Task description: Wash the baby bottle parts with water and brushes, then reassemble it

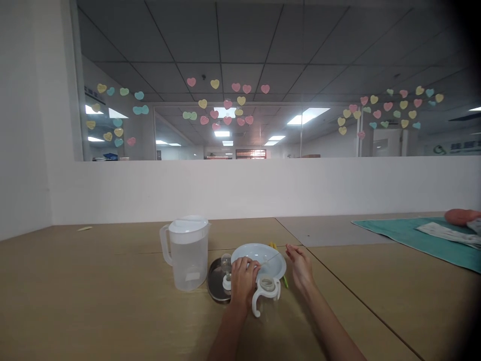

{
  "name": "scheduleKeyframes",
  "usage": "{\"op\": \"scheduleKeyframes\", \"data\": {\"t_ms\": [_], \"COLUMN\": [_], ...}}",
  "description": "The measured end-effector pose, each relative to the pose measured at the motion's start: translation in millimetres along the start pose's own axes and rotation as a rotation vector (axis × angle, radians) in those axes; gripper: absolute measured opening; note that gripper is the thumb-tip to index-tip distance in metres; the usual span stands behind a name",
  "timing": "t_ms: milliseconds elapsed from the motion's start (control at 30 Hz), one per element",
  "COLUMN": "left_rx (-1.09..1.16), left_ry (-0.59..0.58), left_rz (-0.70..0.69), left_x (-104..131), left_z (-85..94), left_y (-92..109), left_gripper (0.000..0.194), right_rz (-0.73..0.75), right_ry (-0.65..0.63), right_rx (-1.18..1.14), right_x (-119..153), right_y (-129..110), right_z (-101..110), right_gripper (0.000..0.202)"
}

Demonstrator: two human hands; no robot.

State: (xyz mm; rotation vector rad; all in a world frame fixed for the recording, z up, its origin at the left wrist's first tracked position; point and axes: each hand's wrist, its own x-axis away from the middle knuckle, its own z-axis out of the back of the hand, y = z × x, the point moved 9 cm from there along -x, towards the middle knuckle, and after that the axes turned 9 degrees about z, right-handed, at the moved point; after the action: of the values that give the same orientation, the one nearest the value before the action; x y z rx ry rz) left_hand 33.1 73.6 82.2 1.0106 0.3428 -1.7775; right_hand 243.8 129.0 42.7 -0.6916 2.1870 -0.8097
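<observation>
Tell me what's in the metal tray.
The metal tray holds a clear dome and a white ring. The left hand hides the tray's right side; what lies there can't be seen.

Rm dim overall, greyish. Bright ceiling panels (308, 116) glare white thru the window (259, 65), w/ faint reflections on the glass. Worktop (124, 286) softly lit, faint shadows nr the arms. Wide-angle stretch toward edges; R side goes black, esp. top & bottom corners. Small items a bit soft.
</observation>
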Motion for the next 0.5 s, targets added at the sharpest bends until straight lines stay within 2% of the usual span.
{"op": "scheduleKeyframes", "data": {"t_ms": [100,167,267,333,500], "left_rx": [0.007,0.005,-0.011,-0.031,-0.123], "left_ry": [-0.002,0.002,0.012,0.019,0.014], "left_rz": [0.017,0.044,0.071,0.07,-0.008], "left_x": [1,2,4,5,3], "left_z": [3.2,7.1,12.8,15.4,18.2], "left_y": [-4,-10,-16,-17,-14], "left_gripper": [0.014,0.013,0.013,0.015,0.017], "right_rz": [0.006,0.005,0.049,0.05,0.025], "right_ry": [0.085,0.237,0.328,0.317,0.178], "right_rx": [-0.022,-0.031,0.015,0.033,0.05], "right_x": [-12,-20,-28,-26,-9], "right_y": [3,5,3,6,11], "right_z": [21,48,70,69,37], "right_gripper": [0.03,0.034,0.036,0.037,0.037]}}
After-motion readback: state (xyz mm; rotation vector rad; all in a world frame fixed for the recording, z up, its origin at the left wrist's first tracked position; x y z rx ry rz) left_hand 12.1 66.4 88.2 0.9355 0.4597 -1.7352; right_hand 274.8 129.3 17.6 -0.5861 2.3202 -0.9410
